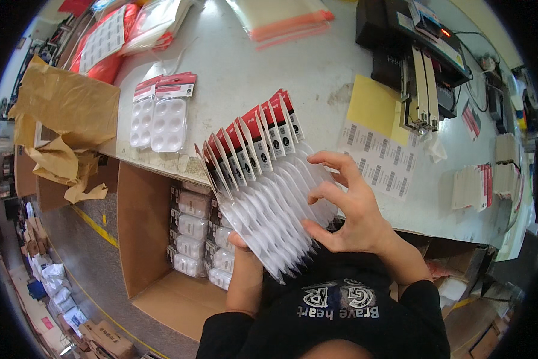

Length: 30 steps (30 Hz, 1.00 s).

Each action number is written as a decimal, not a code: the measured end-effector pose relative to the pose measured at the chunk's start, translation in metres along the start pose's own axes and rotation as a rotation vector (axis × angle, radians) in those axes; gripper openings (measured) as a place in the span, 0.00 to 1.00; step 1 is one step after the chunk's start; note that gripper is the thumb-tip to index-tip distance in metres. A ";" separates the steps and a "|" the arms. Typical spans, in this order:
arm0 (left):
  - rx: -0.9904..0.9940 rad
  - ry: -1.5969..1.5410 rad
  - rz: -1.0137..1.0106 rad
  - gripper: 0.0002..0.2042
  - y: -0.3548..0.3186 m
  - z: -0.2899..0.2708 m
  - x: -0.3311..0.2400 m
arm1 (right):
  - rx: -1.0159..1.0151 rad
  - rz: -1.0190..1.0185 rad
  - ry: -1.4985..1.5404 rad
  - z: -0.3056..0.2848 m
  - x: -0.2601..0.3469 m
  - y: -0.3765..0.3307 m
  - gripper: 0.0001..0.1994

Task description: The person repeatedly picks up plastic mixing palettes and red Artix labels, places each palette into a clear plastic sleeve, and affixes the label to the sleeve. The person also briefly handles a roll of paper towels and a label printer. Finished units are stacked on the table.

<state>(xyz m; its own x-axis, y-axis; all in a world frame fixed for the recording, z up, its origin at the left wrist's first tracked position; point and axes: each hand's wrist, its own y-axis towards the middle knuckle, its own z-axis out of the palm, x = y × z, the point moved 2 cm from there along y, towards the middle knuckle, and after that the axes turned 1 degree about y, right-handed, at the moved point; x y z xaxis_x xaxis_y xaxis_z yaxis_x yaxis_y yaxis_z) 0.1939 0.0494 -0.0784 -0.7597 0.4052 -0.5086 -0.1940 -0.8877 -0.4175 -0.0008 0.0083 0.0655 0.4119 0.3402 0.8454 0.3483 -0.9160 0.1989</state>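
Note:
A fanned stack of packaged white plastic paint palettes leans over the table's front edge, their red, white and black header cards upright along its far side. My left hand grips the stack from its lower left, and its fingers are mostly hidden behind the palettes. At the stack's right end is my right hand, with spread, bent fingers. Its fingertips are close to the outermost palette, and whether they touch is unclear. Two more packed palettes lie on the table to the left.
Below the table edge stands an open cardboard box holding packed palettes. Brown paper lies at left. On the table are a label sheet, a black machine, card stacks and clear bags.

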 end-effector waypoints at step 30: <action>0.193 0.210 0.111 0.60 0.004 0.012 -0.009 | 0.111 -0.175 0.052 0.023 -0.010 0.003 0.19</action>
<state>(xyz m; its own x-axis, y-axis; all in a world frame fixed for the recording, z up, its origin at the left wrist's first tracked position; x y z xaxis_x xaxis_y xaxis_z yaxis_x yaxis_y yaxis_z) 0.1926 0.0395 -0.0668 -0.6420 0.3216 -0.6960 -0.2462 -0.9462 -0.2101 0.0151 0.0072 0.0465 0.2939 0.4784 0.8275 0.5025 -0.8138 0.2920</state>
